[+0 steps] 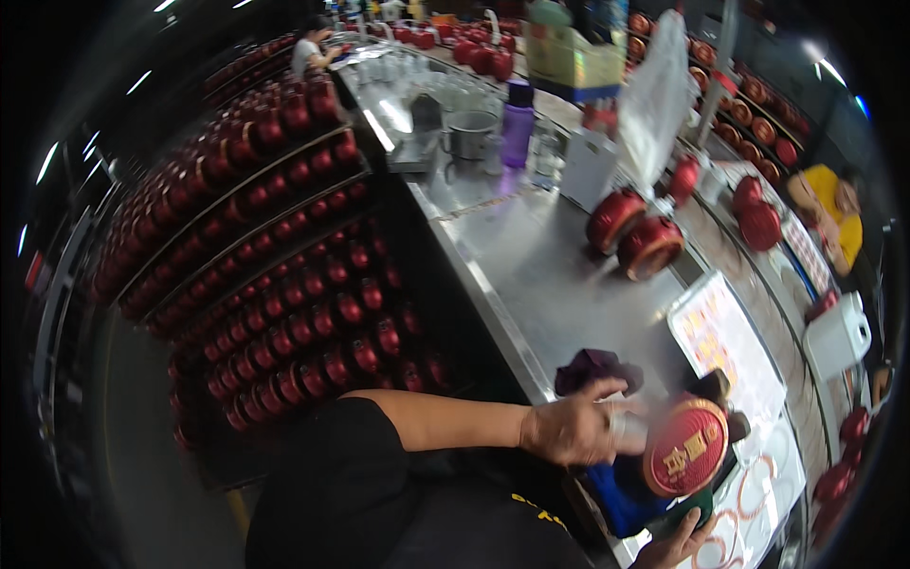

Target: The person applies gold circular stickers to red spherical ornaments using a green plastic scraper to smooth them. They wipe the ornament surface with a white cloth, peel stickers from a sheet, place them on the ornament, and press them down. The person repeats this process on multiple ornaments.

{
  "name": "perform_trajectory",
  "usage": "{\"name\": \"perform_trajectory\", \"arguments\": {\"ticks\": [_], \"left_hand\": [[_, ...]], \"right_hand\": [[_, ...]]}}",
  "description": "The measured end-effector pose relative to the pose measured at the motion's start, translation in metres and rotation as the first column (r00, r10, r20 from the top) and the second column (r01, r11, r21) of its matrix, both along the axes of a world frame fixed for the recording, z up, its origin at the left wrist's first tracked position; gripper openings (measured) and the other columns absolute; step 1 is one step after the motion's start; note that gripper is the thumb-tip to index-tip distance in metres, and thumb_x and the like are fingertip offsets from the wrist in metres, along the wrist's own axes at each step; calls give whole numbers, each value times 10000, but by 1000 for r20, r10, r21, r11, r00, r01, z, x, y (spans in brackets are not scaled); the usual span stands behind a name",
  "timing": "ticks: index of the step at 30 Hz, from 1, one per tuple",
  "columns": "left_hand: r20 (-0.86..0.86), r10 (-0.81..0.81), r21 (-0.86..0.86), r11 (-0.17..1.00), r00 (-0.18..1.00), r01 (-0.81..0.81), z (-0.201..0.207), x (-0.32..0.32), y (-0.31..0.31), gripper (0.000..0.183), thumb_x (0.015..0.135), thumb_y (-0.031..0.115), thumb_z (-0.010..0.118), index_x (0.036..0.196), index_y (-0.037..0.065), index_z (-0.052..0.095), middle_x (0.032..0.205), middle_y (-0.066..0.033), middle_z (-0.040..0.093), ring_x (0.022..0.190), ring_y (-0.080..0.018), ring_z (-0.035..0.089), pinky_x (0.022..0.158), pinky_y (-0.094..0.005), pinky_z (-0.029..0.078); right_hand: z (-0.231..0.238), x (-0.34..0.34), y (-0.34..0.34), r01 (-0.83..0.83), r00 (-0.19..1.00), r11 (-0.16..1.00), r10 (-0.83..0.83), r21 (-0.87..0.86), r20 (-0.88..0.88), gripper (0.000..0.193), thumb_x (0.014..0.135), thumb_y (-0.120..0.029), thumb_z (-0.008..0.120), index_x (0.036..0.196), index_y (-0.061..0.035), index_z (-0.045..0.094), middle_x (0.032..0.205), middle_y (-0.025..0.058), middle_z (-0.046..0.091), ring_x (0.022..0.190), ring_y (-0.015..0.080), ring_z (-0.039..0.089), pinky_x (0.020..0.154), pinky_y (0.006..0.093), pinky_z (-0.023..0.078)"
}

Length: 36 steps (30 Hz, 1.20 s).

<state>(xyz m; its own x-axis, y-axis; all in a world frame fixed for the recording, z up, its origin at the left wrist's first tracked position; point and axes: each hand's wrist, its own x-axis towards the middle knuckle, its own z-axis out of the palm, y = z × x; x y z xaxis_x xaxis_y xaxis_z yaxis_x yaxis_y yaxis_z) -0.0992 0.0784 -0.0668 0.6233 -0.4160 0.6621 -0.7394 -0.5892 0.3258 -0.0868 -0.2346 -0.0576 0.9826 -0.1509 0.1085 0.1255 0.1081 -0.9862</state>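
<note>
A round red flask-like bottle [684, 448] with a gold-rimmed, textured face and gold lettering rests tilted on a blue holder [621, 498]. Dark brown knobs [709, 385] press around its far edge. My left hand [573, 427] reaches in from the left, fingers stretched toward the bottle's near-left rim and smeared by motion. Beyond that hand lies a crumpled dark purple cloth [595, 370]. At the lower edge my right hand [678, 542] has its fingers apart, touching a dark green piece [690, 507] under the bottle; its palm is partly cut off.
Two red round bottles [649, 248] stand farther along the metal table [531, 256]. A sheet of stickers [716, 327] and thin rings [749, 493] lie right. Red bottles fill the rack [284, 313] at left. A purple bottle [517, 123] and a seated person [834, 209] are beyond.
</note>
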Motion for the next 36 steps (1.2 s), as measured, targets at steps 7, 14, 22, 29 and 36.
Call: {"name": "perform_trajectory", "arguments": {"ticks": [7, 14, 22, 29, 36], "left_hand": [[-521, 502, 279, 865, 691, -418, -37, 55, 46, 475, 990, 408, 622, 1373, 127, 618, 1374, -236, 583, 1500, -465, 279, 1213, -596, 230], [-261, 399, -154, 882, 879, -446, -41, 63, 25, 217, 920, 124, 670, 1026, 24, 509, 1019, -200, 584, 1001, -395, 607, 866, -498, 502], [-8, -11, -408, 913, 1000, 7, 46, 71, -65, 183, 884, 130, 705, 994, 54, 580, 975, -151, 616, 969, -353, 617, 863, -455, 485], [100, -34, -78, 996, 994, 42, 51, 51, -94, 127, 871, 190, 708, 875, 63, 703, 909, -99, 712, 1066, -324, 613, 1006, -441, 439], [159, -60, 29, 998, 985, 56, 52, 23, -93, 118, 813, 194, 615, 792, 87, 662, 839, -147, 646, 884, -310, 614, 791, -434, 501]], "right_hand": [[22, -6, 9, -11, 998, 985, 1, -170, -57, 497, 1017, -302, 643, 1325, 87, 613, 1178, 187, 671, 952, 249, 624, 835, 363, 525], [6, 1, -7, 58, 998, 985, -61, -161, -15, 518, 993, -368, 670, 1231, 91, 648, 965, 133, 675, 718, 196, 588, 600, 284, 491], [18, -1, -3, 60, 997, 880, -74, -472, -11, 573, 1010, -447, 644, 1221, 85, 674, 960, 154, 699, 733, 234, 631, 628, 335, 529], [13, 0, -5, 135, 986, 925, -159, -355, -40, 585, 1012, -464, 643, 1217, 82, 686, 934, 164, 712, 715, 244, 633, 635, 364, 547], [8, 2, -5, 199, 978, 980, -200, -12, -58, 537, 1037, -286, 633, 1418, 75, 517, 1292, 163, 600, 1110, 215, 606, 937, 306, 517]]}}
